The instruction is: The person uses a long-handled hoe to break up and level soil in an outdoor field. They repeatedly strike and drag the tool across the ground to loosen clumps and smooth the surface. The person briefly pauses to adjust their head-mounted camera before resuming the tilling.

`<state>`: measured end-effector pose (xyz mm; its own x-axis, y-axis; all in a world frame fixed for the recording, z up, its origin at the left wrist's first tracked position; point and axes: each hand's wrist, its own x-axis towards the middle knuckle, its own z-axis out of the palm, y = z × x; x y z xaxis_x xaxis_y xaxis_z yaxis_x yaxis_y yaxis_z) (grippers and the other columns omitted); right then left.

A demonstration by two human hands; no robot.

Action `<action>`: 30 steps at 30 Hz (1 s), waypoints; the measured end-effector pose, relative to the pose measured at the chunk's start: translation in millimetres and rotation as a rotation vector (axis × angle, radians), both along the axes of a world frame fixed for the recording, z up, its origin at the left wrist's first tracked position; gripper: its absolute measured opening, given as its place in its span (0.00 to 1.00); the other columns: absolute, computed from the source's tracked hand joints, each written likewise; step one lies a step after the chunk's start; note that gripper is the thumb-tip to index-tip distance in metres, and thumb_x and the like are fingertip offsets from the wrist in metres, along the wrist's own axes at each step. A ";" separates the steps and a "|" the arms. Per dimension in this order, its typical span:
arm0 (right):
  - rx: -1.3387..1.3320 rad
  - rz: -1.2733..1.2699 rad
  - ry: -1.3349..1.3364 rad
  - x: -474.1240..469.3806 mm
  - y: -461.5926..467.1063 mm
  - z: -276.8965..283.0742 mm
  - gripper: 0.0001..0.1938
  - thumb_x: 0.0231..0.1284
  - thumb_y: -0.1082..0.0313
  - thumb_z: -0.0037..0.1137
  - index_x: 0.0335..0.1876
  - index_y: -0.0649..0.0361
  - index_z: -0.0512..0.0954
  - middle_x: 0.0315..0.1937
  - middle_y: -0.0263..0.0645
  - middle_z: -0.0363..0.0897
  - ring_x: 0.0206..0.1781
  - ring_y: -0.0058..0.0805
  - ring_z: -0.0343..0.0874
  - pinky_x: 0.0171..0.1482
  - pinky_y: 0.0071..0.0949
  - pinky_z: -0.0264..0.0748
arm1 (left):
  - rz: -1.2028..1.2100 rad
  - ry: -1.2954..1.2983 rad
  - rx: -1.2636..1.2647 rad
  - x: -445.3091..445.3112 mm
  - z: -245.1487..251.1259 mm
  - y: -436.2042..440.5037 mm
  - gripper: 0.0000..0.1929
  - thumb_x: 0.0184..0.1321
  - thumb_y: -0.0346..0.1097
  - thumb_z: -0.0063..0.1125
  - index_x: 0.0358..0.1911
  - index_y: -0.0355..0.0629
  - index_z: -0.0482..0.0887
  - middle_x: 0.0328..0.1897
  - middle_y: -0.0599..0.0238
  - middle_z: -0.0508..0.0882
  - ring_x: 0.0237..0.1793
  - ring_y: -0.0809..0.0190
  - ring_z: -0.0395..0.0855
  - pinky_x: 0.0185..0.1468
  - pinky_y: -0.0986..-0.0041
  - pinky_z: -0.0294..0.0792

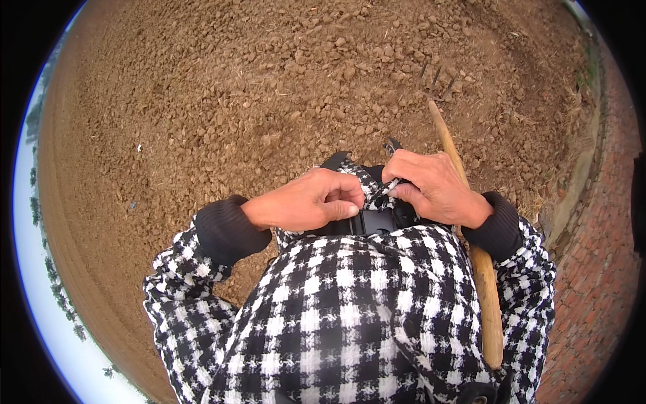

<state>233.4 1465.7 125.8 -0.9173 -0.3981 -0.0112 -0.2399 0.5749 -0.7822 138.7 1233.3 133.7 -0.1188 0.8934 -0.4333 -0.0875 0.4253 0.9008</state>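
Note:
My left hand (323,198) is at my waist, its thumb and forefinger closed together beside a black plastic buckle (377,222); whether cloth is pinched between them is hidden. Just right of it, my right hand (429,187) grips a black-and-white checked cloth edge (388,187) between thumb and fingers. I wear a checked coat (348,303) with black ribbed cuffs. A garden fork's wooden handle (487,298) leans against my right side, passing under my right wrist. Its metal tines (437,80) rest on the soil in front of me.
Loose, cloddy brown soil (242,101) spreads ahead and to the left. On the right, a concrete edging (573,202) borders a red brick pavement (595,272). A small white scrap (140,147) lies on the soil. Trees stand far off at the left horizon.

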 end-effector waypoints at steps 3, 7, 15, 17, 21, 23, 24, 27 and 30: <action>0.022 -0.071 0.091 1.2 -2.1 6.2 0.10 0.50 0.74 0.58 0.38 0.56 0.73 0.32 0.38 0.72 0.32 0.42 0.76 0.31 0.36 0.68 | 0.155 0.129 0.125 -1.9 -7.2 5.9 0.11 0.63 0.30 0.55 0.48 0.40 0.78 0.41 0.70 0.76 0.33 0.75 0.70 0.36 0.81 0.65; 0.037 -0.088 0.075 5.5 -2.3 13.0 0.10 0.50 0.75 0.57 0.38 0.56 0.73 0.32 0.38 0.72 0.33 0.41 0.76 0.32 0.37 0.70 | -0.070 0.152 0.246 -8.6 -22.3 18.4 0.16 0.62 0.29 0.56 0.53 0.41 0.78 0.48 0.66 0.77 0.44 0.68 0.74 0.46 0.74 0.68; -0.022 0.137 -0.019 7.4 14.9 14.3 0.08 0.54 0.68 0.56 0.38 0.58 0.73 0.31 0.42 0.75 0.34 0.47 0.77 0.35 0.41 0.71 | -0.198 0.179 0.112 -14.6 -30.9 16.1 0.15 0.63 0.41 0.58 0.50 0.41 0.82 0.41 0.64 0.86 0.41 0.67 0.81 0.49 0.73 0.71; -0.025 0.096 -0.174 7.5 22.8 13.1 0.09 0.54 0.66 0.56 0.38 0.59 0.74 0.31 0.42 0.76 0.34 0.46 0.77 0.36 0.39 0.70 | -0.240 0.197 -0.071 -18.8 -30.5 6.2 0.14 0.64 0.41 0.58 0.47 0.40 0.84 0.40 0.66 0.86 0.41 0.69 0.80 0.49 0.75 0.71; -0.127 0.044 -0.220 13.8 39.9 8.7 0.11 0.53 0.62 0.59 0.37 0.61 0.76 0.29 0.42 0.77 0.34 0.43 0.78 0.37 0.37 0.70 | -0.205 0.018 -0.027 -26.7 -34.8 -17.4 0.15 0.66 0.41 0.56 0.46 0.37 0.84 0.40 0.69 0.86 0.42 0.71 0.80 0.50 0.75 0.72; -0.117 0.058 -0.221 19.5 49.0 7.1 0.11 0.53 0.62 0.59 0.36 0.61 0.77 0.28 0.42 0.78 0.33 0.43 0.78 0.37 0.37 0.70 | -0.223 -0.020 -0.035 -30.7 -35.2 -27.1 0.15 0.66 0.41 0.55 0.46 0.38 0.84 0.41 0.69 0.86 0.42 0.71 0.80 0.50 0.76 0.71; -0.117 0.051 -0.193 22.8 54.7 7.4 0.10 0.53 0.62 0.60 0.36 0.61 0.77 0.28 0.43 0.78 0.33 0.42 0.78 0.37 0.36 0.70 | -0.241 0.019 -0.111 -32.5 -33.8 -30.3 0.15 0.66 0.42 0.55 0.47 0.38 0.84 0.41 0.70 0.86 0.42 0.71 0.80 0.50 0.76 0.71; -0.134 0.004 -0.269 28.7 62.1 5.5 0.11 0.53 0.62 0.60 0.37 0.60 0.78 0.29 0.41 0.80 0.33 0.38 0.79 0.38 0.34 0.70 | -0.269 0.151 -0.176 -29.2 -28.8 -29.6 0.15 0.66 0.43 0.55 0.47 0.40 0.84 0.42 0.68 0.86 0.43 0.70 0.81 0.50 0.74 0.72; 0.003 -0.070 -0.193 23.8 56.8 8.6 0.10 0.54 0.63 0.57 0.39 0.58 0.78 0.30 0.39 0.79 0.35 0.36 0.79 0.37 0.33 0.71 | -0.208 0.367 -0.206 -16.7 -15.2 -14.9 0.15 0.63 0.47 0.57 0.46 0.48 0.86 0.45 0.65 0.86 0.45 0.61 0.83 0.51 0.70 0.72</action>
<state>257.2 1522.5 134.4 -0.9235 -0.3331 -0.1901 -0.0454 0.5871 -0.8082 122.0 1218.4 118.5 -0.1245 0.8143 -0.5669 0.3272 0.5731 0.7513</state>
